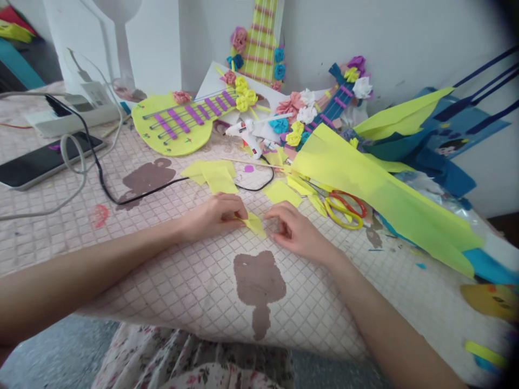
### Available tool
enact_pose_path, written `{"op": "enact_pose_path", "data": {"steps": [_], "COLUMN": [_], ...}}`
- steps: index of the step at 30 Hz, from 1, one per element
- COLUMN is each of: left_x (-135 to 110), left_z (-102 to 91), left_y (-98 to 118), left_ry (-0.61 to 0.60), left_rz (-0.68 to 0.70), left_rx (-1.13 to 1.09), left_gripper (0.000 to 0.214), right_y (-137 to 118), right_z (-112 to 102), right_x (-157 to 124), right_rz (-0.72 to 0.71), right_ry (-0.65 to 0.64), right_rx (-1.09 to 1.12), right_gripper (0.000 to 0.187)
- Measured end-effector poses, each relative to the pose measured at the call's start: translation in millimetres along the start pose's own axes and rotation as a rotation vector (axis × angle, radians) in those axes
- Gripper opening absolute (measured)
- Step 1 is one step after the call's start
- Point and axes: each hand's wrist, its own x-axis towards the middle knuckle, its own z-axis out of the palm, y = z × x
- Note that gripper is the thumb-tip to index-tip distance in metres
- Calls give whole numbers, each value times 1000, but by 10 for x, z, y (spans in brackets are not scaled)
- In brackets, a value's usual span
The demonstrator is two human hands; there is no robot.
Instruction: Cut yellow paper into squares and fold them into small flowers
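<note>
My left hand (221, 215) pinches one end of a small piece of yellow crepe paper (255, 223) just above the table. Close by on the right, my right hand (290, 227) has its fingers curled and a gap between thumb and forefinger, apart from the paper. Cut yellow paper squares (217, 175) lie beyond my left hand, and another yellow square (283, 193) lies beyond my right. Scissors with red and yellow handles (344, 209) rest to the right, partly over yellow scraps. A white glue gun (247, 138) lies farther back.
A large yellow crepe sheet (365, 186) stretches along the right. Behind stand paper guitars, one yellow (174, 124) and one blue (336, 105), with paper flowers. At left are a phone (48, 159), a power strip (81, 116) and a black cable (106, 189) crossing the quilted cloth.
</note>
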Motion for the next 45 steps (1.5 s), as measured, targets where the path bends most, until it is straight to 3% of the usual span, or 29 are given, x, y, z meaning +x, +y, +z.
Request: {"op": "enact_pose_path", "data": {"steps": [4, 7, 10, 16, 22, 32, 38, 45], "left_x": [-17, -31, -25, -16, -28, -45, -58, -56], "left_z": [17, 12, -13, -65, -86, -15, 27, -41], "left_y": [-9, -23, -31, 6, 14, 41, 74, 87], "left_ry": [-4, -32, -46, -112, -167, -82, -41, -87], "left_rz": [-117, -173, -112, 52, 40, -121, -138, -157], "left_rx": [-124, -201, -180, 2, 0, -32, 5, -62], "left_gripper": [4, 5, 8, 12, 8, 11, 7, 8], "right_y": [-37, -51, -54, -57, -47, -190, -218, -214], "right_z": [38, 101, 149, 151, 165, 232, 219, 189], "right_x": [4, 14, 21, 13, 30, 86, 90, 76], "right_rz": [-71, -84, -117, -173, -120, 50, 89, 67], "right_ry": [-41, -10, 29, 38, 23, 60, 34, -22], "right_rx": [-69, -102, -114, -76, -30, -57, -48, -23], "right_gripper": [33, 22, 7, 9, 7, 6, 6, 5]}}
